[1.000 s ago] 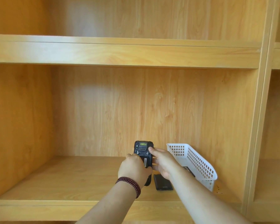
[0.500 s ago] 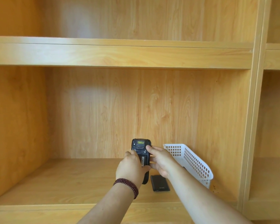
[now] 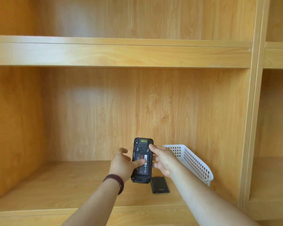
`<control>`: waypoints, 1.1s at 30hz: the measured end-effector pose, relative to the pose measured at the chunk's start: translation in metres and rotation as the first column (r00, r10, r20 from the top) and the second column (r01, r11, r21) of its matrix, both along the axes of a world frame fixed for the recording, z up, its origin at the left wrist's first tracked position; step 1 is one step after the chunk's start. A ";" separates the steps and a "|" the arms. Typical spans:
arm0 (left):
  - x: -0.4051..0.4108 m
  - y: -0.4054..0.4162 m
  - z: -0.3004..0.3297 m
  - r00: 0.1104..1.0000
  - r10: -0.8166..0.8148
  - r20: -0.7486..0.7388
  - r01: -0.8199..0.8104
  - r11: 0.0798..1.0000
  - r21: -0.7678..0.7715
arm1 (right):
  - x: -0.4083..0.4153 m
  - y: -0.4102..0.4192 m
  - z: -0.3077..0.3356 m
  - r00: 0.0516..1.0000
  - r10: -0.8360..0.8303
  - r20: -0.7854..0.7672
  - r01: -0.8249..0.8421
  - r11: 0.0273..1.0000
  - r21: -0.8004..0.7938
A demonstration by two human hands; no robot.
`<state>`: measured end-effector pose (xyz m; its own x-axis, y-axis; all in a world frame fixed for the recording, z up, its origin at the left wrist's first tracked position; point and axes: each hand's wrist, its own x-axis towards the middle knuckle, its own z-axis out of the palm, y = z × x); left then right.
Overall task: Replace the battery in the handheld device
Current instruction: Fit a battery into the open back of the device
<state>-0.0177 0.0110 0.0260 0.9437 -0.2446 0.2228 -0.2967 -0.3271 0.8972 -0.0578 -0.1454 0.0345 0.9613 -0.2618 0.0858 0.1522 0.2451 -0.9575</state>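
Both hands are raised together over the shelf, meeting at the handheld device (image 3: 142, 160). The right hand (image 3: 162, 158) grips the device along its right edge, forefinger up by the top corner and the other fingers curled behind it. The left hand (image 3: 123, 164) has its fingers spread and loose to the left of the device, while its thumb presses flat on the labelled battery (image 3: 141, 164) seated in the open back. Around the left wrist sits a dark red bead bracelet (image 3: 115, 182).

Held upright with its back toward the camera, the device hangs above the wooden shelf (image 3: 55, 185), its small yellow-green window at the top. Just below and to the right of it a flat black cover (image 3: 159, 185) lies on the shelf board, apart from both hands. Behind the right forearm a white plastic basket (image 3: 194, 162) stands tilted, its rim leaning toward the back panel.

Half a second ago the left hand was wrapped round the lower body of the device, hiding most of the back; now its fingers have opened and drawn off to the left, so the whole battery label shows with only the thumb on it. The right hand's grip is unchanged, and the cover and basket lie where they were.
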 end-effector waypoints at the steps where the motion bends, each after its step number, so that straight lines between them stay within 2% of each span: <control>1: 0.004 0.001 0.000 0.997 -0.056 -0.059 0.054 0.998 -0.026 | 0.000 0.000 0.001 1.000 0.008 0.007 -0.008 1.000 -0.012; 6: 0.012 0.001 0.000 0.971 -0.186 -0.152 0.156 0.970 -0.186 | 0.003 -0.002 0.002 0.996 0.071 0.052 -0.069 0.997 -0.034; 10: 0.014 0.001 0.000 0.972 -0.192 -0.138 0.151 0.954 -0.261 | 0.005 -0.007 -0.001 0.983 0.181 -0.037 -0.184 0.952 -0.246; 15: 0.015 -0.001 0.000 0.970 -0.208 -0.126 0.160 0.935 -0.317 | 0.004 -0.013 -0.001 0.966 0.246 -0.076 -0.257 0.901 -0.348; 18: 0.016 0.002 0.003 0.962 -0.239 -0.131 0.187 0.929 -0.320 | 0.005 -0.014 -0.005 0.972 0.224 -0.072 -0.234 0.889 -0.393; 23: 0.020 0.010 0.005 0.900 -0.409 -0.151 0.364 0.895 -0.259 | 0.009 -0.019 -0.010 0.986 0.162 -0.038 -0.163 0.899 -0.407; 33: 0.025 0.006 0.003 0.928 -0.361 -0.090 0.335 0.917 -0.216 | 0.008 -0.009 -0.013 0.995 0.093 0.020 -0.075 0.897 -0.436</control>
